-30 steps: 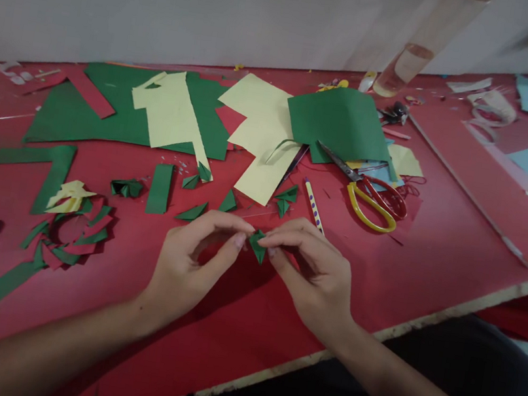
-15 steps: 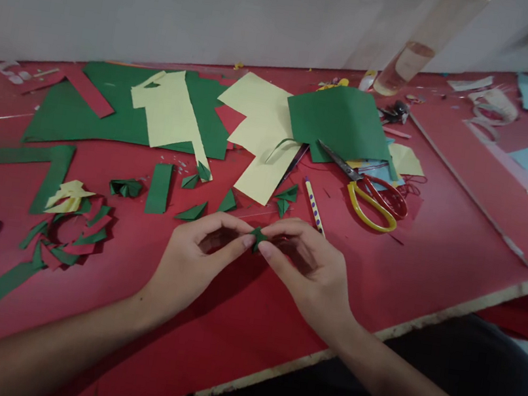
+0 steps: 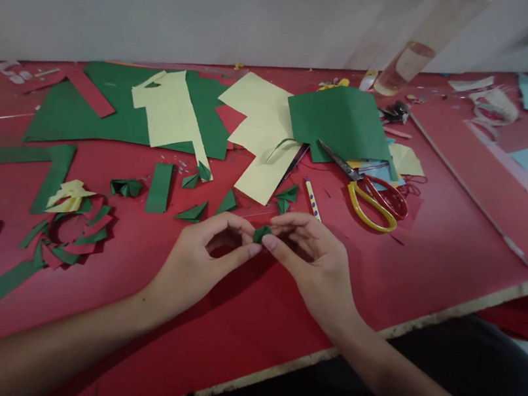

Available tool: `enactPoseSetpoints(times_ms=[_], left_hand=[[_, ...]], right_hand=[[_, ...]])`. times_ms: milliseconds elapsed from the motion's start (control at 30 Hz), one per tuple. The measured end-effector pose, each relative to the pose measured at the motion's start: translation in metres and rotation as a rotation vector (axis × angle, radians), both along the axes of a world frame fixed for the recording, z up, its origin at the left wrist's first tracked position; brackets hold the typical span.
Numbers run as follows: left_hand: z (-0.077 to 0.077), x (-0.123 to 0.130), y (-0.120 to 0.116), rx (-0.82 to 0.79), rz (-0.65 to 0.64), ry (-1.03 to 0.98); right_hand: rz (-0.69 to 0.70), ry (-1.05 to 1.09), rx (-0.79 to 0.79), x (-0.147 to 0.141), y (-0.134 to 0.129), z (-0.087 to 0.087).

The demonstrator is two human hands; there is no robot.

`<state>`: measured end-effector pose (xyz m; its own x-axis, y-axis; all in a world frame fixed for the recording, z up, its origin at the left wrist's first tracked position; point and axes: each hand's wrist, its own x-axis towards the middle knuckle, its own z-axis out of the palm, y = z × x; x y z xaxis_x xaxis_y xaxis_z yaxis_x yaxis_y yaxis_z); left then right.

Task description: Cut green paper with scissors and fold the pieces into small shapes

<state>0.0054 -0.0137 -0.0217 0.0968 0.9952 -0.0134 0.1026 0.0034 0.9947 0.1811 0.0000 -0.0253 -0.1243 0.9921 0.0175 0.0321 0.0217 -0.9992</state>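
A small folded piece of green paper (image 3: 261,233) is pinched between my two hands over the red table. My left hand (image 3: 209,253) grips its left side between thumb and fingers. From the right, the thumb and fingertips of my right hand (image 3: 316,265) close on the same piece. Just beyond my hands lie several folded green paper pieces (image 3: 227,202) and a green paper strip (image 3: 160,188). To the left rests a ring of folded red and green paper (image 3: 92,235), with a crumpled yellow paper piece (image 3: 68,196) at its upper edge.
Scissors (image 3: 372,201) with red and yellow handles lie right of my hands, beside a dotted pen (image 3: 312,198). Green sheets (image 3: 338,120) and pale yellow sheets (image 3: 172,111) cover the back. A clear cylinder (image 3: 408,64) holding liquid stands by the wall. The table's front edge (image 3: 267,374) runs diagonally.
The green paper piece has turned slightly between my fingertips. My right fingers have lifted and spread a little, while my left hand has shifted slightly to the right.
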Motion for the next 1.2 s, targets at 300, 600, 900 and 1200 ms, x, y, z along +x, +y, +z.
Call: enactPoseSetpoints(times_ms=[300,600,900,1200], left_hand=[[-0.001,0.0005,-0.0013,-0.06,-0.036,0.033],[-0.001,0.0,-0.0035,0.013,-0.05,0.142],[-0.0004,-0.0027,-0.0028,0.04,-0.102,0.144],[-0.0002,-0.0025,-0.0028,0.057,-0.163,0.18]], right_hand=[[-0.038,0.077,-0.055,0.0007,0.0018,-0.0035],[0.003,0.102,-0.115,0.0013,0.0002,-0.0029],[0.074,0.024,-0.144,-0.001,0.0012,0.0021],[0.081,0.007,-0.145,-0.0013,-0.0014,0.0036]])
